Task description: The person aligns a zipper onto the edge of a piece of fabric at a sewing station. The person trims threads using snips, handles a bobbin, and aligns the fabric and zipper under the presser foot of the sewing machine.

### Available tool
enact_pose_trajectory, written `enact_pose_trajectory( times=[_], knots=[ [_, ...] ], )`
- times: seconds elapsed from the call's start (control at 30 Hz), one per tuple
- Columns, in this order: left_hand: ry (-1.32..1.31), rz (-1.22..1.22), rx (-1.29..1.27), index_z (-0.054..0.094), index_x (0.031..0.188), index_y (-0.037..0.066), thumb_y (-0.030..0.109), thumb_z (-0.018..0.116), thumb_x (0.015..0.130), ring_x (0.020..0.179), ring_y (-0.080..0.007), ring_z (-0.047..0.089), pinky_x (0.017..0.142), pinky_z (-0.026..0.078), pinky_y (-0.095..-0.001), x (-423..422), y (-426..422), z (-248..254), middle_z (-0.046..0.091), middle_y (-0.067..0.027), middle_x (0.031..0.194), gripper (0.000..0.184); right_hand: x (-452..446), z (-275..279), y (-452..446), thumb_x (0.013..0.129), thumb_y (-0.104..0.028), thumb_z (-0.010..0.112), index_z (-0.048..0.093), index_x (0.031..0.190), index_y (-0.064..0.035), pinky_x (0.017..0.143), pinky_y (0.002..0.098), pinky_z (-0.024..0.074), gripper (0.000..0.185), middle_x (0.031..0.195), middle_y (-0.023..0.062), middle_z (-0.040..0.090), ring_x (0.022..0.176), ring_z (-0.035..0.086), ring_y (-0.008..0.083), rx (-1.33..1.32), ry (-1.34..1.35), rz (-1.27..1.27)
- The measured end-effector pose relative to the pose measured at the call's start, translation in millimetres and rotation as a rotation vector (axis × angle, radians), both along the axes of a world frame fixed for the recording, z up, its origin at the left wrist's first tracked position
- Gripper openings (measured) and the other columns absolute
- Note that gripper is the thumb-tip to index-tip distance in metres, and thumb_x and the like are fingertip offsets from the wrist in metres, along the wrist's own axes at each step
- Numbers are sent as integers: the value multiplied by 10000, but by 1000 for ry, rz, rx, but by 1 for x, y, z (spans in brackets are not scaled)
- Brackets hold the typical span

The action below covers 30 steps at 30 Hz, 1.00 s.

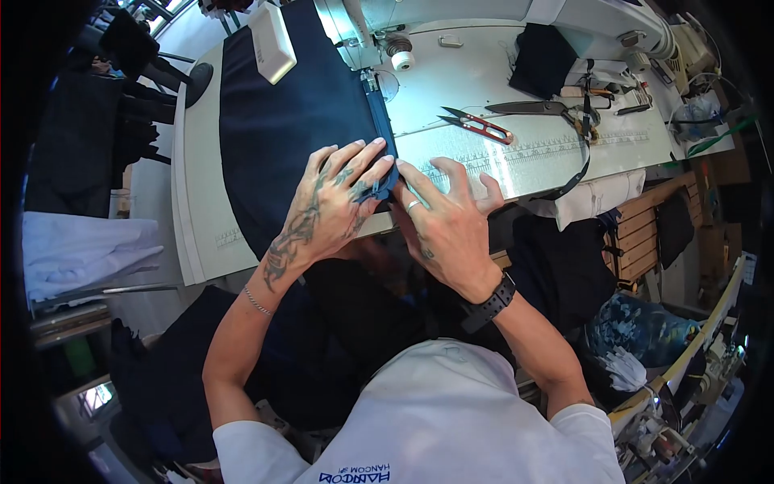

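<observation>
A large piece of navy fabric (294, 121) lies on the sewing table, its right edge folded into a narrow strip that runs under the sewing machine's presser foot (368, 77). My left hand (339, 189) rests over the near end of that edge, fingers together on top and thumb at the fold, gripping the cloth. Just to the right, my right hand (447, 222) pinches the same edge between index finger and thumb, with its other fingers spread. Part of the right thumb is hidden. Red-handled thread snips (484, 129) lie right of the fabric.
A white block-like object (272, 44) sits on the fabric's far part. Large scissors (532, 107), a dark cloth piece (544, 60) and a strap lie on the right of the table. A ruler scale (564, 148) runs along the tabletop. White folded cloth (89, 246) lies at left.
</observation>
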State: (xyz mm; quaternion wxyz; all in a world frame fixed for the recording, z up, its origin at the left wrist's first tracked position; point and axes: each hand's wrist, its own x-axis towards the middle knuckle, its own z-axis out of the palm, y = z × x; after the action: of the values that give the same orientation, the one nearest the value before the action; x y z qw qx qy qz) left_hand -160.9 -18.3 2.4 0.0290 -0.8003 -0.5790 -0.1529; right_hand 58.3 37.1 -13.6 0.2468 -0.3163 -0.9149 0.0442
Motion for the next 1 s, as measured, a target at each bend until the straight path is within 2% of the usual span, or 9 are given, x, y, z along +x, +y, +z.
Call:
enact_pose_trajectory(
  times=[0.1, 0.17, 0.37, 0.47, 0.6, 0.7, 0.77, 0.87, 1.0],
  knots=[
    [5, 2, -32, 590, 1557, 86, 200, 673, 1006, 1478, -339, 513, 1228, 405, -531, 1, -3, -2, 514, -114, 1673, 569, 5, 0, -3, 901, -201, 828, 806, 1209, -168, 1073, 625, 257, 310, 1435, -57, 671, 1344, 564, 281, -10, -4, 2],
    [30, 3, -42, 553, 1590, 98, 167, 716, 953, 1493, -335, 496, 1232, 405, -532, 1, -4, -4, 478, -114, 1699, 661, 10, -6, -5, 865, -189, 810, 803, 1197, -145, 1094, 608, 233, 335, 1431, -4, 646, 1385, 528, 265, 6, 36, 36],
    [-7, -2, 55, 550, 1569, 113, 222, 829, 898, 1474, -295, 510, 1208, 418, -493, -2, -5, -7, 506, -88, 1667, 735, 11, -7, -2, 909, -231, 825, 814, 1199, -192, 1098, 587, 246, 293, 1427, -1, 631, 1388, 529, 265, 3, 74, 19],
    [-10, 7, -27, 555, 1583, 98, 123, 745, 917, 1477, -324, 506, 1222, 415, -512, 2, -6, -5, 488, -102, 1689, 693, 11, -4, -2, 918, -223, 820, 813, 1199, -184, 1097, 582, 256, 284, 1458, 6, 620, 1403, 523, 271, -28, 97, 34],
    [12, 8, -72, 548, 1578, 74, 130, 753, 907, 1486, -326, 495, 1229, 401, -512, 5, -6, 0, 479, -108, 1696, 705, 13, -1, 4, 915, -205, 812, 807, 1153, -174, 1100, 590, 255, 240, 1511, -7, 600, 1424, 514, 276, -41, 87, 71],
    [87, 22, -68, 533, 1564, 73, 267, 793, 926, 1463, -301, 523, 1213, 398, -491, 7, -8, 5, 515, -123, 1660, 716, 15, 0, 7, 906, -194, 808, 790, 1106, -164, 1107, 604, 246, 203, 1530, -38, 605, 1429, 519, 273, -2, 1, 124],
    [-134, 2, -113, 536, 1552, 47, 324, 743, 939, 1475, -321, 512, 1222, 373, -500, 4, -9, 7, 493, -152, 1677, 703, 15, -8, 8, 896, -189, 806, 771, 1107, -167, 1115, 615, 237, 215, 1512, -60, 627, 1423, 529, 261, 60, 7, 126],
    [-185, -58, -157, 563, 1521, 23, 346, 678, 953, 1455, -330, 521, 1207, 362, -487, -8, -6, 16, 509, -165, 1667, 664, 17, -7, 9, 899, -189, 802, 759, 1137, -170, 1119, 617, 230, 242, 1490, -62, 648, 1413, 539, 252, 35, 7, 132],
    [-427, 93, -123, 722, 1323, 58, 355, 610, 1066, 1288, -299, 570, 1108, 383, -464, -15, 17, 7, 655, -67, 1539, 408, 18, -9, 9, 904, -185, 795, 750, 1150, -175, 1121, 612, 226, 250, 1490, -61, 649, 1413, 540, 249, 34, 0, 137]
  ],
)
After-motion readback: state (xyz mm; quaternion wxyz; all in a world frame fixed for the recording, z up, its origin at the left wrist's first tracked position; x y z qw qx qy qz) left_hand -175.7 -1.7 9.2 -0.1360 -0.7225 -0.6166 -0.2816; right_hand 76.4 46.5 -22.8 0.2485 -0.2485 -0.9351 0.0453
